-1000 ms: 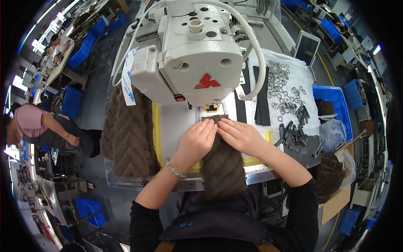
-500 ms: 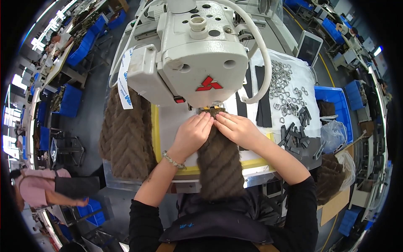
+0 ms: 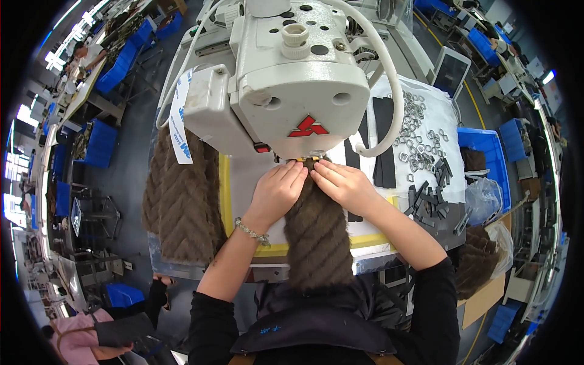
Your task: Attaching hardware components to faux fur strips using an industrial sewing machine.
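A brown fur strip (image 3: 317, 246) runs from under the white sewing machine head (image 3: 304, 94) down over the table's front edge. My left hand (image 3: 281, 190) grips its upper part from the left, fingers closed together just below the presser area. My right hand (image 3: 340, 185) holds it from the right, fingers pressed together, fingertips near my left ones. More fur pieces (image 3: 181, 216) lie to the left on the table. Right of my hands are black strips (image 3: 383, 164), metal rings (image 3: 420, 137) and short black pieces (image 3: 431, 201) on white sheeting.
A tablet (image 3: 449, 72) stands at the back right. A blue bin (image 3: 490, 143) and bagged brown fur (image 3: 480, 258) sit beside the table on the right. A co-worker in pink (image 3: 79, 334) is at the lower left; other people and benches line both sides.
Both hands and the fur strip have moved slightly up, further under the machine head. The pink-clothed co-worker has moved from middle left to lower left.
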`<state>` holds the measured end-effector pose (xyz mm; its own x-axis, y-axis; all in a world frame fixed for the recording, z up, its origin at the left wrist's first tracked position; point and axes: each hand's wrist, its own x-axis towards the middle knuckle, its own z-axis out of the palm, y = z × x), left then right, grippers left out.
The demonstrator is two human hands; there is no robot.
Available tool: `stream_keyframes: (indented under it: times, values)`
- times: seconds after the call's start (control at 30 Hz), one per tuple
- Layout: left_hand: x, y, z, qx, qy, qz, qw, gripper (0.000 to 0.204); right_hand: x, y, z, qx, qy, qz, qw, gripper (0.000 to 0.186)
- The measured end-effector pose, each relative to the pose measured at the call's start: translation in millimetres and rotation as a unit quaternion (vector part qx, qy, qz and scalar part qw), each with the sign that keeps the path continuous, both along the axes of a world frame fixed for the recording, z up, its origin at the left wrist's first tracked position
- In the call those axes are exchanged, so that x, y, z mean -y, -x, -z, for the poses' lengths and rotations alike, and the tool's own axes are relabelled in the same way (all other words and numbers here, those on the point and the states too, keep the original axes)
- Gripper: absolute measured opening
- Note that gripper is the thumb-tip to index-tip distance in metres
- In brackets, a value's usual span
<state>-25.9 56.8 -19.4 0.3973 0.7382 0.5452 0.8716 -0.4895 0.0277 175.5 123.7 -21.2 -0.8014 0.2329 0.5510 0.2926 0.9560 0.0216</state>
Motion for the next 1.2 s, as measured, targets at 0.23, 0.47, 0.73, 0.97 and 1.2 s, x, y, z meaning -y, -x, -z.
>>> stream_keyframes:
  times: [0.23,0.47,0.73,0.97,1.2]
  values:
    - [0,0,2,0.011,0.014,-0.006,1.0,0.023,-1,0,1,-0.011,0.014,-0.001,1.0,0.024]
    - [0,0,-2,0.018,0.022,-0.005,1.0,0.023,-4,1,3,-0.02,0.013,0.0,1.0,0.022]
    - [0,0,-3,0.002,0.012,-0.002,1.0,0.02,-3,0,4,-0.024,0.005,0.009,1.0,0.019]
    - [1,0,-3,0.035,0.044,-0.014,0.998,0.021,2,2,-1,-0.012,0.003,0.034,0.999,0.015]
    - [4,1,-9,0.063,0.094,-0.012,0.994,0.023,2,2,-1,-0.003,0.014,0.041,0.999,0.013]
